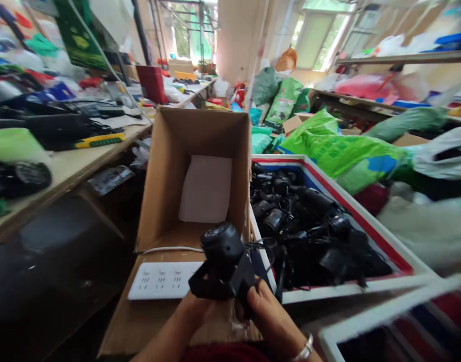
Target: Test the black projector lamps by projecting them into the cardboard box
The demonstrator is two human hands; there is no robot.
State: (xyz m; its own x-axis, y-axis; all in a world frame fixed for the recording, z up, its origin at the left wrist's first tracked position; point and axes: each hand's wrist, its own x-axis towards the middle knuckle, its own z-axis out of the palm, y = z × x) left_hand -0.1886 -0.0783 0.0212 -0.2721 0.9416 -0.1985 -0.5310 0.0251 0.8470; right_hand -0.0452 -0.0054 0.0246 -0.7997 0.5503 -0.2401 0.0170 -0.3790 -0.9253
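Daylight from windows point(320, 40), edges blurred, warped.

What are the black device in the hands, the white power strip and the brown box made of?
The black round-headed device looks like moulded plastic with a dull matte finish, though the blur leaves that open. The white rectangular power strip looks like smooth hard plastic, with a moulded face. The brown open box looks like matte cardboard, with folded flaps.

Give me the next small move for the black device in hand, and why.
Probably lower the black plastic bracketed device into the open cardboard box: the left hand and right hand hold it just before the box's opening, a white sheet lies inside, and similar black devices fill the white-rimmed bin alongside.
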